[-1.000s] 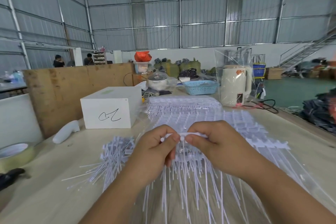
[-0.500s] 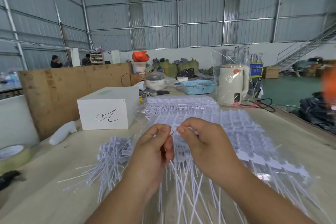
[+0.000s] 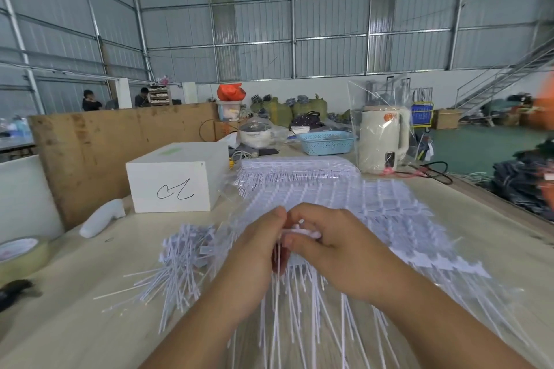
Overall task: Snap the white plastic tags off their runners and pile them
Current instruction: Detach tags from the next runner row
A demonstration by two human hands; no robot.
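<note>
My left hand (image 3: 254, 252) and my right hand (image 3: 332, 246) meet at the middle of the table, fingertips together. Between them they pinch a small white strip of tags (image 3: 299, 232), whose thin stems hang down under my hands. Beneath and beyond my hands spreads a wide sheet of white tags on runners (image 3: 374, 213). A loose pile of snapped-off white tags (image 3: 183, 257) lies to the left of my left hand. A stack of more tag sheets (image 3: 296, 168) sits farther back.
A white box (image 3: 177, 177) with a black scribble stands at the back left, a white handle-shaped tool (image 3: 102, 219) beside it. A tape roll (image 3: 21, 255) sits at the left edge. A blue basket (image 3: 325, 142) and a bagged cream kettle (image 3: 382, 141) stand behind.
My hands have closed in on each other and dropped slightly, the fingertips now bunched over the strip. The view has tilted a little.
</note>
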